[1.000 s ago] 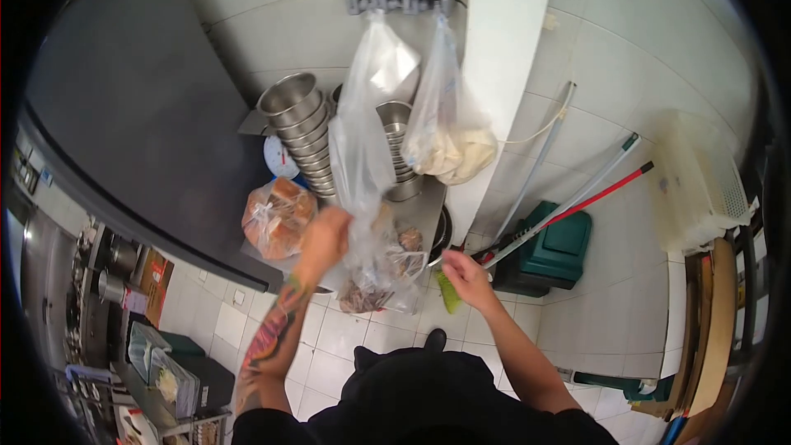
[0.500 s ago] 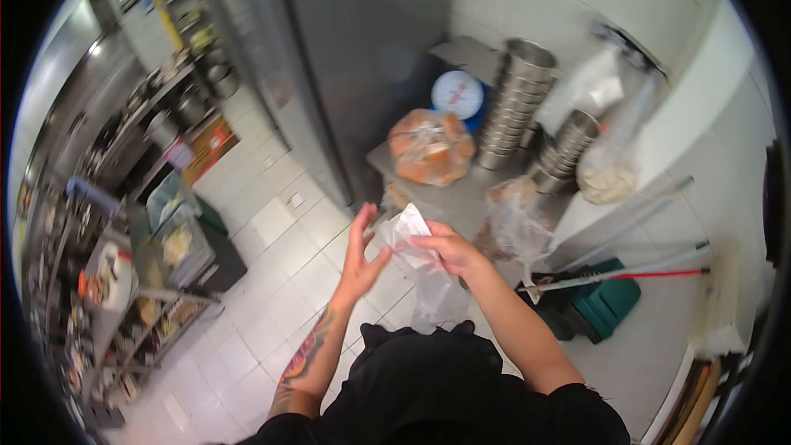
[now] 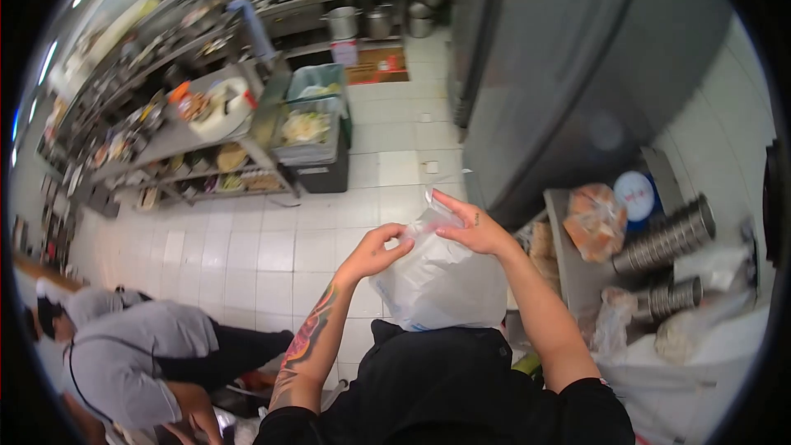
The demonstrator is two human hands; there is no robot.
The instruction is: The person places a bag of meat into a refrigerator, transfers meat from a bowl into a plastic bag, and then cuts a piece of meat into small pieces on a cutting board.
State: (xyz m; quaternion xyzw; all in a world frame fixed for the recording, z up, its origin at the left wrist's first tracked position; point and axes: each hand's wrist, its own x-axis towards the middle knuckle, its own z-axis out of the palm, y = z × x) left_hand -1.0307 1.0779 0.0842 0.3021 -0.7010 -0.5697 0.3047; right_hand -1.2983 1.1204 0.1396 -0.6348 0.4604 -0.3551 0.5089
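Note:
A thin white plastic bag (image 3: 445, 284) hangs opened out in front of my body, its lower part wide. My left hand (image 3: 377, 252) is closed on the left side of the bag's upper edge, thumb and fingers pinching the film. On the other side, my right hand (image 3: 478, 229) grips the upper edge, with the thumb low and the fingers stretched along a raised corner. I cannot see anything inside the bag.
To the right are a grey cabinet (image 3: 552, 91), a blue scale (image 3: 636, 198), a bag of orange food (image 3: 595, 222) and stacked metal containers (image 3: 666, 239). Bins (image 3: 317, 140) and a steel table (image 3: 189, 136) are ahead left. People in grey shirts (image 3: 140, 346) bend down at lower left.
My view has swung left, away from the scale and containers. The bag, gathered narrow before, is now spread wide. My left hand, open beside it earlier, now pinches its edge.

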